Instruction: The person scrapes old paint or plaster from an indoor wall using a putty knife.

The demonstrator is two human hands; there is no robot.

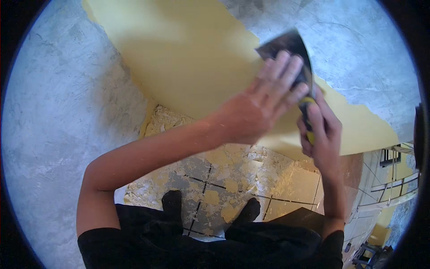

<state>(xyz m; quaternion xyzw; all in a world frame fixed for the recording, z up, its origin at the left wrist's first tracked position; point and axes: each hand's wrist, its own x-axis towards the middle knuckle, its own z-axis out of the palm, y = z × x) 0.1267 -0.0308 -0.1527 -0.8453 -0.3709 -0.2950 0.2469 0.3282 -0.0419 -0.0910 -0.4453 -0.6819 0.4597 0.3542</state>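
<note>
My right hand (324, 126) grips the black-and-yellow handle of a broad scraper (285, 42), a putty-knife type with a wide dark metal blade pointing up and to the left. My left hand (260, 101) reaches across from the left, its fingers extended over the face of the blade. The hand is blurred, and whether it touches the metal is hard to tell. Behind the blade, yellow paint (188, 67) covers a band of the wall. Its ragged edge borders bare, mottled grey plaster (336, 50) on the right.
More bare grey wall (60, 101) lies to the left. Paint flakes (144, 196) litter the tiled floor (191, 171) around my dark-covered feet (247, 210). A brown box-like object (300, 217) sits beside my right leg. Metal framework (391, 188) and a dark stool-like object (368, 254) stand further right.
</note>
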